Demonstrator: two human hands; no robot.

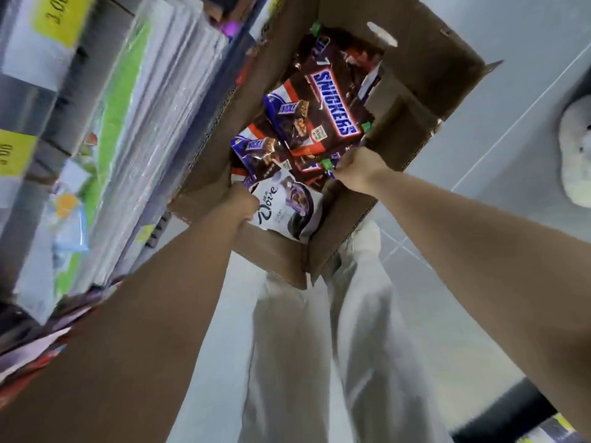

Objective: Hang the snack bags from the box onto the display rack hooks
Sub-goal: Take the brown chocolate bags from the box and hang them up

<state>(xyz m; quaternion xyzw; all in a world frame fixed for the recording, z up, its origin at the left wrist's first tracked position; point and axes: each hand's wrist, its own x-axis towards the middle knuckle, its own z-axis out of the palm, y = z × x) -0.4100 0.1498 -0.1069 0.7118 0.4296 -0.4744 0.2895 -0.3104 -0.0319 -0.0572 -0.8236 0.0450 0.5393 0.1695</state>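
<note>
An open cardboard box stands on the floor, full of snack bags. A large brown Snickers bag lies on top, with more Snickers bags under it. At the near end lies a white and purple Dove bag. My left hand is closed on the Dove bag's left edge, by the box's near wall. My right hand pinches the top edge of a Snickers bag that carries a green hanger tab. The display hooks are not in view.
On the left runs a shelf with wrapped packs and yellow price tags. My light trousers stand just before the box. Grey tiled floor lies to the right, with a white object at the right edge.
</note>
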